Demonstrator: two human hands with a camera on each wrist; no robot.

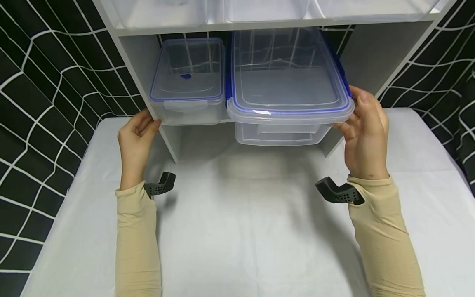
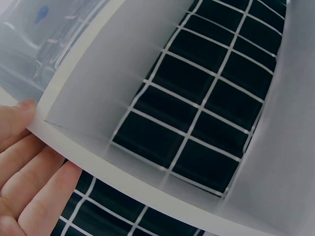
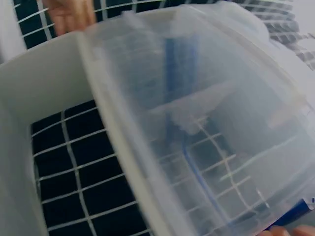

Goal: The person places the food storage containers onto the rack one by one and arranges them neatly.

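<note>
A large clear plastic container (image 1: pixel 293 82) with a blue-edged lid stands in the white shelf unit, its front jutting out past the shelf edge. My right hand (image 1: pixel 365 128) grips it by its right side, fingers at the lid's rim and thumb lower. In the right wrist view only fingertips (image 3: pixel 280 231) show, beside a blue clip. My left hand (image 1: pixel 137 140) holds the front edge of the unit's left side panel (image 1: pixel 168 142), thumb on one side and fingers on the other. To the left of the large container is a smaller clear container (image 1: pixel 189 82) with a blue-trimmed lid.
The shelf unit stands on a white-covered table (image 1: pixel 252 231). On the shelf above sit several translucent bins (image 1: pixel 263 10). Black cloth with a white grid (image 1: pixel 29 136) hangs at both sides and behind. Below the shelf, the side panels reach down to the table.
</note>
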